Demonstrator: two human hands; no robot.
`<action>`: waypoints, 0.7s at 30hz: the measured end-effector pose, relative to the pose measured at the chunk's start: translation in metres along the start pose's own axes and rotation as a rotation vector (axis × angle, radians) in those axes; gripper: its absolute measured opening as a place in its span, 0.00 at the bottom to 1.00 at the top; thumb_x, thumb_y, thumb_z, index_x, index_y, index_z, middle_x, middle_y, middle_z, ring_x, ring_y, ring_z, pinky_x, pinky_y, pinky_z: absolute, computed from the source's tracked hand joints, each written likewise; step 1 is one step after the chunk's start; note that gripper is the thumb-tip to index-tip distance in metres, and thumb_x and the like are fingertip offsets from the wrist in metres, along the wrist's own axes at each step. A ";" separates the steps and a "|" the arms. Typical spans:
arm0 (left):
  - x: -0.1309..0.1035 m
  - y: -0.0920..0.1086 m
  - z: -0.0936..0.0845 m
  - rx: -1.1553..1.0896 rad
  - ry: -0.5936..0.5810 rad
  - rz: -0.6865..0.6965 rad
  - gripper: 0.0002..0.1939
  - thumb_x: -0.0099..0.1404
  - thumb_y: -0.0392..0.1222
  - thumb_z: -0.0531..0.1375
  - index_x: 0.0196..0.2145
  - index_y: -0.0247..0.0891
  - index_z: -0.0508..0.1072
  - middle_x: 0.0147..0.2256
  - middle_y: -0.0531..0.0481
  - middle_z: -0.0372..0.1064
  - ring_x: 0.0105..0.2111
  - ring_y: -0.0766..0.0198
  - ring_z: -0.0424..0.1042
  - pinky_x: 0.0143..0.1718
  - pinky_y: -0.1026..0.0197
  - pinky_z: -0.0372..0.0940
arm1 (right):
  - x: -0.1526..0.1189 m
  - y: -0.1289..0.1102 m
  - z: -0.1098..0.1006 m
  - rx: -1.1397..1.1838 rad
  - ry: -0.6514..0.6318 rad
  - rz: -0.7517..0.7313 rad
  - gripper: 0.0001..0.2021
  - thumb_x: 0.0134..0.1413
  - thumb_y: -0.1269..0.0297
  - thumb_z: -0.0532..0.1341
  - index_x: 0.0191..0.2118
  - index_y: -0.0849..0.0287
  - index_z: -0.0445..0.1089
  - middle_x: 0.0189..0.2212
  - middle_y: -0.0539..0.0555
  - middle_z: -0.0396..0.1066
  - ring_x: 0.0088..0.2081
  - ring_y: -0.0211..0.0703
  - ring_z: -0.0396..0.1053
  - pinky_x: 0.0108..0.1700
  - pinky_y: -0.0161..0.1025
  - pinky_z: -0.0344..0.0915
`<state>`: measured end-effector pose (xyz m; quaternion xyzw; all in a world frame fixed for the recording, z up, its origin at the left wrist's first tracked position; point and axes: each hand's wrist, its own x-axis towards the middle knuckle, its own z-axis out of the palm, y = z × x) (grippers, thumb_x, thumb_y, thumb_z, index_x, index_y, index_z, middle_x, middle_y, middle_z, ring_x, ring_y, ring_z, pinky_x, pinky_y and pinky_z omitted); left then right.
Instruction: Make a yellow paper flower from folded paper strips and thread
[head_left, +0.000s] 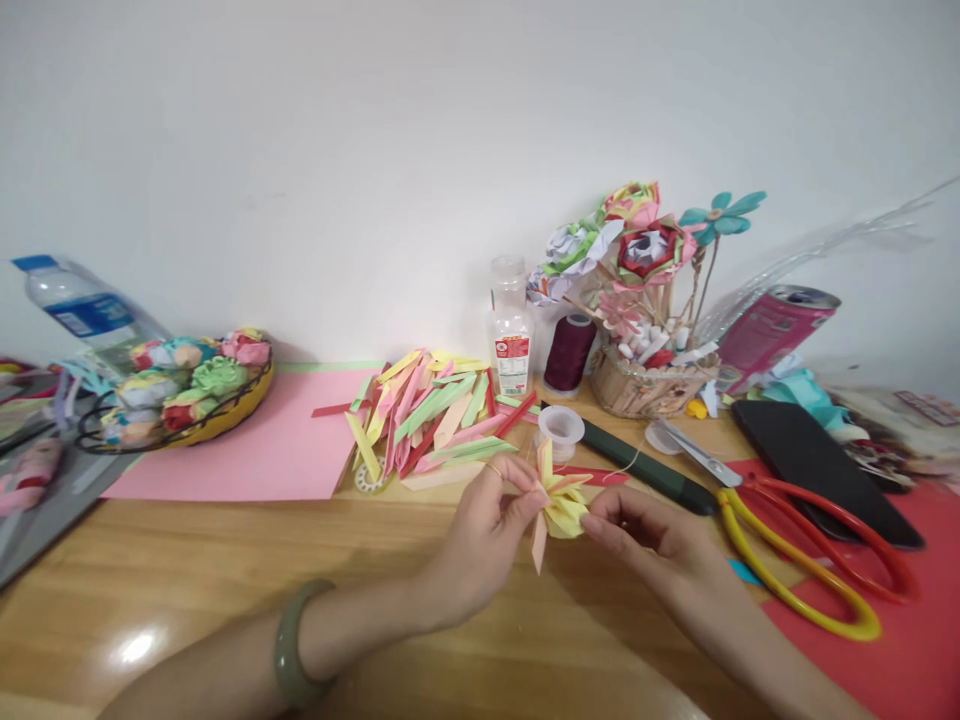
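Note:
Between my two hands is a small paper flower [564, 508] of folded yellow and peach strips, held just above the wooden table. My left hand [487, 535] pinches its left side, where a peach strip hangs down. At its right edge, the thumb and fingers of my right hand [649, 545] are closed on a yellow petal. Behind my left hand lies a heap of folded paper strips [435, 415] in pink, green, yellow and red. A white spool [561, 430] stands just beyond the flower.
Scissors [795, 540] with red and yellow handles, a dark green cutter [645, 465] and a black phone [817, 465] lie at right. Behind stand a glass bottle [512, 330], maroon thread [568, 355] and a flower basket [649, 385]. Pink paper [292, 440] and a paper-flower basket [225, 420] are at left.

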<state>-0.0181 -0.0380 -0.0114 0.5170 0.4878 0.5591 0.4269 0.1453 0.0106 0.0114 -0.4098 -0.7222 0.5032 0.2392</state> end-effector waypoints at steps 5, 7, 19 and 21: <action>-0.001 0.002 0.000 -0.026 -0.023 -0.016 0.08 0.64 0.43 0.52 0.30 0.39 0.58 0.34 0.49 0.60 0.36 0.65 0.61 0.38 0.61 0.58 | 0.002 0.002 0.000 -0.023 0.024 0.011 0.18 0.48 0.47 0.56 0.21 0.57 0.61 0.19 0.47 0.58 0.23 0.37 0.56 0.24 0.34 0.54; -0.001 0.003 0.000 -0.050 -0.017 -0.025 0.09 0.64 0.44 0.52 0.29 0.39 0.58 0.34 0.50 0.60 0.36 0.64 0.61 0.39 0.60 0.58 | 0.003 0.004 0.000 -0.026 0.029 0.009 0.18 0.48 0.47 0.56 0.21 0.57 0.61 0.19 0.47 0.58 0.23 0.37 0.56 0.24 0.34 0.54; 0.001 0.004 0.000 -0.088 -0.023 -0.013 0.10 0.64 0.46 0.52 0.29 0.39 0.57 0.32 0.50 0.58 0.35 0.65 0.60 0.38 0.60 0.57 | 0.000 0.003 -0.002 -0.016 -0.019 0.037 0.17 0.52 0.49 0.55 0.24 0.57 0.60 0.21 0.47 0.57 0.26 0.38 0.55 0.28 0.36 0.52; 0.002 0.003 0.000 -0.094 -0.031 -0.015 0.10 0.64 0.46 0.52 0.29 0.39 0.57 0.33 0.50 0.58 0.34 0.65 0.59 0.37 0.60 0.57 | 0.000 0.004 -0.002 -0.023 -0.032 0.029 0.16 0.53 0.49 0.54 0.25 0.57 0.61 0.22 0.48 0.57 0.26 0.38 0.55 0.29 0.36 0.53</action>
